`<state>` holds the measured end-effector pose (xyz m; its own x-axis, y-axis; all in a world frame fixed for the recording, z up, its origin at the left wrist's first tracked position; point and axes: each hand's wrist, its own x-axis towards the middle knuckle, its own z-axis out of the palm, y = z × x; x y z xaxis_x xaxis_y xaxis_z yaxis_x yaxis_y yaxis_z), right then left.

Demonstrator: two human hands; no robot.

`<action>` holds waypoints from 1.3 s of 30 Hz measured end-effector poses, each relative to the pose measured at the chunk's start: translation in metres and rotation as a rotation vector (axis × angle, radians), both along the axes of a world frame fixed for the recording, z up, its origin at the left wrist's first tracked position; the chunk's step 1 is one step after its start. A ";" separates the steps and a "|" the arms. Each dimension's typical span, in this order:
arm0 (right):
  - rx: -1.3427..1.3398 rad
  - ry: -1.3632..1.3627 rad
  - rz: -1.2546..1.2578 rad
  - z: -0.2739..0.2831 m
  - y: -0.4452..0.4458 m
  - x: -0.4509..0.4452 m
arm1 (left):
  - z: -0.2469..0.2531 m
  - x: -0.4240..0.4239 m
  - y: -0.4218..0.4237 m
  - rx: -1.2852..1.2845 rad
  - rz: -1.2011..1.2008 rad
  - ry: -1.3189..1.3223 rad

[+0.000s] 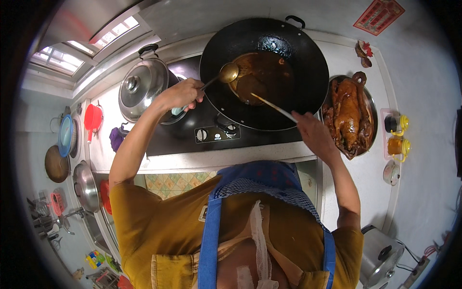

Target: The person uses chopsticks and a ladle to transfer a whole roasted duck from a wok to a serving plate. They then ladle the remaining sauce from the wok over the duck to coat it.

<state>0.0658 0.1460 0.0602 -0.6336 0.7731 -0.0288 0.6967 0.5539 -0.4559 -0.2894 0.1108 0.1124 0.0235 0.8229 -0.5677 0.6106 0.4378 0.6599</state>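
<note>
My left hand grips a metal ladle by its handle, and a pale teal handle end shows below my fingers. The ladle's bowl is over the left side of the sauce. My right hand holds light-coloured chopsticks, whose tips reach the dark brown sauce. That sauce pools in the bottom of a large black wok on the stove. At the pool's left a perforated skimmer lies partly under liquid. To the right, a glazed whole cooked bird rests on a round metal tray.
A lidded steel pot stands left of the wok on the black gas stove. Oil and sauce bottles with yellow tops sit by the right wall. A red plastic ladle lies at left. An electric cooker is at lower right.
</note>
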 end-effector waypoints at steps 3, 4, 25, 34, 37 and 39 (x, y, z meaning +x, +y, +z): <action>0.163 -0.269 0.007 0.000 0.018 0.000 | -0.004 0.000 0.006 0.011 -0.030 0.014; 0.172 -0.336 0.009 -0.001 0.023 0.000 | -0.006 -0.001 0.010 -0.001 -0.044 0.019; 0.120 -0.264 -0.066 -0.039 0.037 -0.011 | -0.026 -0.004 0.033 -0.078 -0.099 0.015; 0.046 -0.115 -0.086 -0.035 0.040 -0.011 | -0.034 -0.014 0.034 -0.153 0.024 -0.159; 0.032 -0.118 -0.067 -0.037 0.042 -0.016 | -0.035 -0.017 0.035 -0.164 0.039 -0.194; 0.026 -0.122 -0.075 -0.037 0.042 -0.019 | -0.036 -0.019 0.035 -0.178 0.057 -0.237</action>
<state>0.0466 0.1882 0.0231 -0.5669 0.8197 -0.0816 0.7860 0.5086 -0.3514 -0.3089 0.1458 0.0762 0.1293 0.7150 -0.6871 0.4201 0.5882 0.6911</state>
